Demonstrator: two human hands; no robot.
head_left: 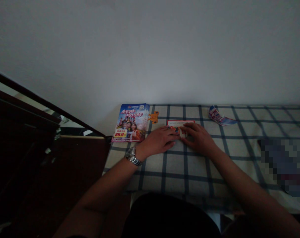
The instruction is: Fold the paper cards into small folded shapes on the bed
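Note:
Both my hands rest on a checked cloth (196, 172) and meet over a small paper sheet (177, 123) with a red border. My left hand (157, 141), with a metal watch on its wrist, lies palm down with fingers pressed on the sheet's near edge. My right hand (198, 138) has its fingers bent over the same folded edge, pinching it. Most of the sheet is hidden under the fingers.
A stack of colourful flyers (131, 122) lies to the left of the hands, with a small orange figure (153, 117) beside it. A folded paper piece (218, 116) lies at the far right near the wall. Dark wooden furniture (40, 158) stands at the left.

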